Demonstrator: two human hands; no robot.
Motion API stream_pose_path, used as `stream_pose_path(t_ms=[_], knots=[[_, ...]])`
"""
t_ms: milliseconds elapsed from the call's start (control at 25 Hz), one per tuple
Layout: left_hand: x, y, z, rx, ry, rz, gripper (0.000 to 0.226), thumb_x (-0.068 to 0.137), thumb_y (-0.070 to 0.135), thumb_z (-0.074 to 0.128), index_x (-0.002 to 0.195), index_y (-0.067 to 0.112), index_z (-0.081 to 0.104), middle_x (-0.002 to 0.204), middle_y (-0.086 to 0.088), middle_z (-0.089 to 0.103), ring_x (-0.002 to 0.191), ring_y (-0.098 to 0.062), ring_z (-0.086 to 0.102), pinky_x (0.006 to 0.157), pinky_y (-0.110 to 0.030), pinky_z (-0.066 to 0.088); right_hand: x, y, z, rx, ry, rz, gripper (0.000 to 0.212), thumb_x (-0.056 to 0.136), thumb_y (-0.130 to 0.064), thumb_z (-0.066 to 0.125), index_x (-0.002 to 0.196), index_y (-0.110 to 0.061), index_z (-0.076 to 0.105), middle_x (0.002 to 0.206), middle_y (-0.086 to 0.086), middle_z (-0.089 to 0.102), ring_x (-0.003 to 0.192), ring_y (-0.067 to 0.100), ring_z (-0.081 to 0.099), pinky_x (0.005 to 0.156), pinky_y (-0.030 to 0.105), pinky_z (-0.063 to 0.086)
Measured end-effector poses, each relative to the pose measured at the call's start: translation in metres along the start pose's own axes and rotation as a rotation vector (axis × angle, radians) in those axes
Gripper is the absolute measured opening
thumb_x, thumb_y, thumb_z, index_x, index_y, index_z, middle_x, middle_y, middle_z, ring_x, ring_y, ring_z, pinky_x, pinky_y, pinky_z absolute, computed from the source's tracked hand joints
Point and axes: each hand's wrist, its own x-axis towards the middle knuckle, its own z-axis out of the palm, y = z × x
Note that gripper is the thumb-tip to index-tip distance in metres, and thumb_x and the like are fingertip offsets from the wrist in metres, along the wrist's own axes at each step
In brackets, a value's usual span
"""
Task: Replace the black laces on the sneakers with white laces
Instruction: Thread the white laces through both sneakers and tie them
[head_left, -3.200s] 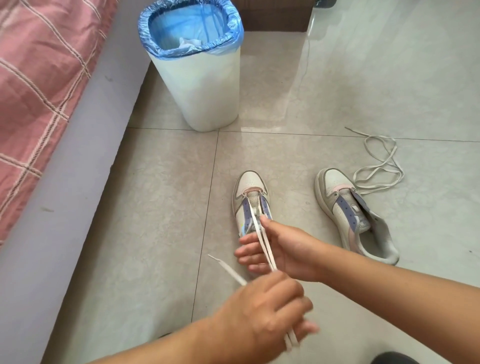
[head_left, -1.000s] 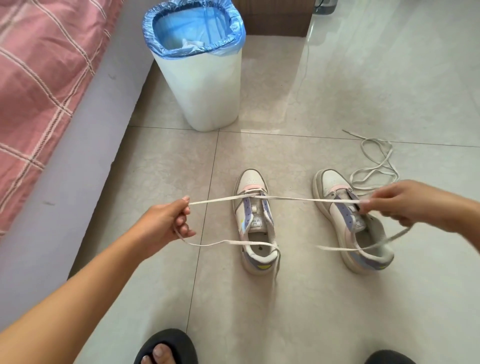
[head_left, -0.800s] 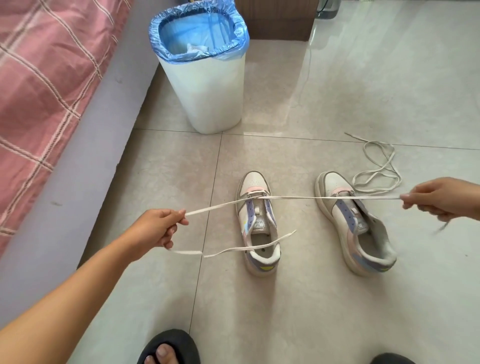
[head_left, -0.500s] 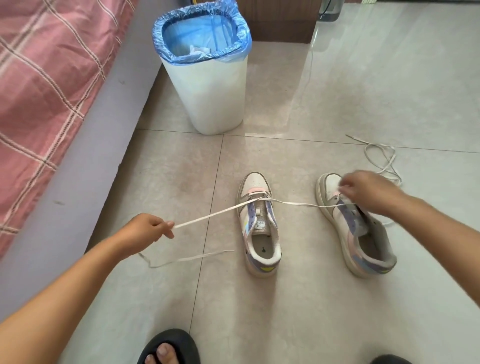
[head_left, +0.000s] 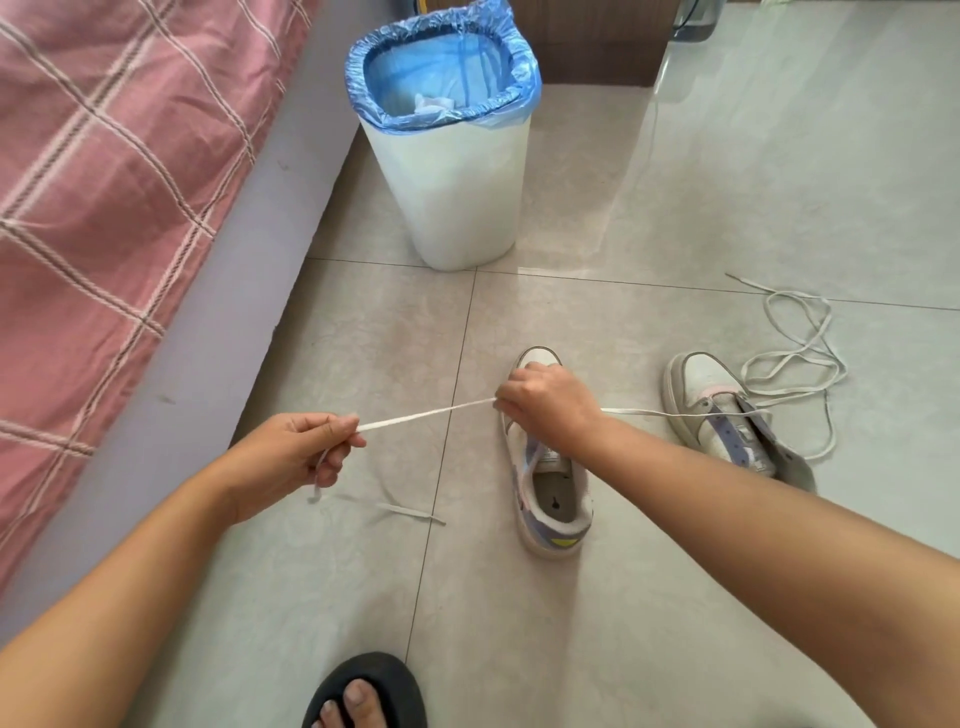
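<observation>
Two white sneakers with lilac eyelet strips stand on the tiled floor. A white lace (head_left: 426, 414) runs taut from my left hand (head_left: 291, 457), which pinches it, to my right hand (head_left: 545, 402), which grips it over the toe end of the left sneaker (head_left: 553, 499). The lace's other side trails right from under my right hand across the right sneaker (head_left: 722, 410). Its loose left end lies on the floor below my left hand. A second white lace (head_left: 795, 358) lies in loose loops beside the right sneaker.
A white bin (head_left: 449, 156) with a blue liner stands behind the sneakers. A bed with a pink checked cover (head_left: 104, 182) and grey side runs along the left. My foot in a black slipper (head_left: 366, 693) shows at the bottom edge. A dark wooden cabinet base stands at the back.
My right hand has moved left from over the right sneaker to the left sneaker's toe end and taken hold of the lace there. My left hand still holds its end, slightly nearer the shoe.
</observation>
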Motion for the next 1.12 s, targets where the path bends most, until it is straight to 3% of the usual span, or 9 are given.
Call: stream_pose_path(t_ms=[80, 160, 280, 360, 480, 720, 840, 960, 1120], knots=[[-0.001, -0.002, -0.001, 0.025, -0.035, -0.019, 0.05, 0.053, 0.061, 0.08, 0.069, 0.014, 0.074, 0.056, -0.001, 0.044, 0.046, -0.011, 0.037, 0.051, -0.024, 0.034, 0.01, 0.008, -0.011, 0.24, 0.053, 0.383, 0.022, 0.091, -0.028, 0.059, 0.092, -0.01, 0.071, 0.089, 0.01, 0.068, 0.084, 0.028, 0.062, 0.064, 0.032, 0.044], [0.0, -0.012, -0.006, 0.093, -0.016, -0.075, 0.035, 0.074, 0.046, 0.072, 0.071, 0.011, 0.073, 0.057, -0.002, 0.044, 0.046, -0.01, 0.037, 0.054, -0.023, 0.035, 0.013, 0.031, -0.018, 0.512, 0.114, 0.726, 0.022, 0.092, -0.026, 0.057, 0.092, -0.009, 0.072, 0.086, 0.01, 0.07, 0.08, 0.026, 0.064, 0.069, 0.033, 0.047], [0.0, -0.042, -0.02, 0.249, 0.008, -0.207, 0.025, 0.093, 0.022, 0.054, 0.084, 0.004, 0.068, 0.059, -0.002, 0.047, 0.045, -0.012, 0.04, 0.055, -0.024, 0.036, 0.007, 0.052, -0.021, 0.812, 0.228, 0.978, 0.02, 0.09, -0.02, 0.059, 0.084, -0.004, 0.07, 0.074, 0.012, 0.069, 0.061, 0.021, 0.064, 0.07, 0.036, 0.057], [0.0, -0.067, -0.032, 0.342, -0.004, -0.293, 0.025, 0.095, 0.023, 0.054, 0.089, 0.003, 0.068, 0.06, -0.002, 0.05, 0.047, -0.012, 0.041, 0.053, -0.023, 0.032, 0.004, 0.052, -0.016, 0.991, 0.235, 1.047, 0.022, 0.091, -0.018, 0.058, 0.075, -0.005, 0.066, 0.071, 0.014, 0.066, 0.05, 0.016, 0.063, 0.057, 0.03, 0.056], [0.0, -0.098, -0.05, 0.453, 0.03, -0.422, 0.025, 0.095, 0.023, 0.054, 0.089, 0.001, 0.066, 0.06, -0.003, 0.051, 0.049, -0.014, 0.042, 0.05, -0.022, 0.035, 0.004, 0.051, -0.015, 1.073, 0.261, 1.1, 0.027, 0.093, -0.018, 0.056, 0.068, -0.01, 0.059, 0.065, 0.011, 0.063, 0.046, 0.015, 0.063, 0.047, 0.025, 0.053], [-0.006, -0.118, -0.067, 0.594, 0.173, -0.544, 0.023, 0.097, 0.011, 0.051, 0.079, 0.001, 0.062, 0.06, -0.008, 0.062, 0.043, -0.017, 0.051, 0.044, -0.02, 0.035, 0.007, 0.052, -0.017, 1.026, 0.258, 1.082, 0.027, 0.093, -0.019, 0.056, 0.068, -0.01, 0.059, 0.069, 0.014, 0.064, 0.048, 0.015, 0.063, 0.053, 0.029, 0.055], [0.001, -0.084, -0.037, 0.324, 0.091, -0.441, 0.013, 0.097, 0.013, 0.049, 0.092, 0.004, 0.058, 0.077, -0.011, 0.071, 0.055, -0.014, 0.066, 0.05, -0.021, 0.043, 0.007, 0.041, -0.019, 0.848, 0.103, 0.847, 0.02, 0.09, -0.023, 0.062, 0.078, -0.008, 0.067, 0.07, 0.008, 0.066, 0.059, 0.015, 0.062, 0.064, 0.027, 0.054], [0.014, -0.035, 0.015, 0.018, -0.051, -0.239, 0.015, 0.095, 0.019, 0.051, 0.095, 0.007, 0.06, 0.095, -0.005, 0.072, 0.084, -0.012, 0.068, 0.072, -0.024, 0.048, 0.009, 0.025, -0.025, 0.927, -0.078, 0.644, 0.021, 0.086, -0.021, 0.067, 0.103, -0.008, 0.069, 0.088, 0.002, 0.068, 0.077, 0.009, 0.063, 0.076, 0.019, 0.051], [0.051, -0.003, 0.083, -0.338, -0.006, -0.084, 0.008, 0.093, 0.012, 0.055, 0.091, 0.008, 0.061, 0.077, -0.002, 0.059, 0.056, -0.005, 0.049, 0.055, -0.016, 0.04, 0.001, 0.034, -0.032, 0.655, -0.001, 0.642, 0.015, 0.089, -0.016, 0.061, 0.1, -0.011, 0.07, 0.103, 0.005, 0.065, 0.095, 0.016, 0.06, 0.082, 0.02, 0.042]])
